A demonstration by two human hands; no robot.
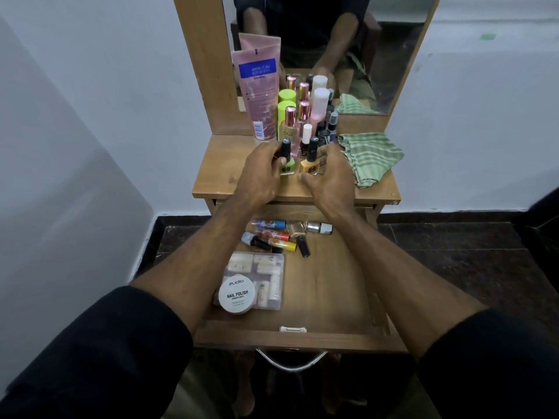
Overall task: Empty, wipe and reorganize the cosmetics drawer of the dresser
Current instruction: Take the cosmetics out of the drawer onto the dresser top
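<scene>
Wooden dresser worktop with mirror, set against white walls over dark floor. On it: one pink tube, one green striped cloth, clustered bottles.

Left hand held a lime polish bottle; right hand an orange polish bottle.

Open drawer: one nail-polish tub, one clear case, several loose bottles.

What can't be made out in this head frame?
- Small bottles behind the front row: too crowded and dim to count.
- Clear box contents: blurred, partly under the round tub.
- Pink tube label: too small to read.
- Right hand fingertips: hidden behind the orange bottle.
</scene>
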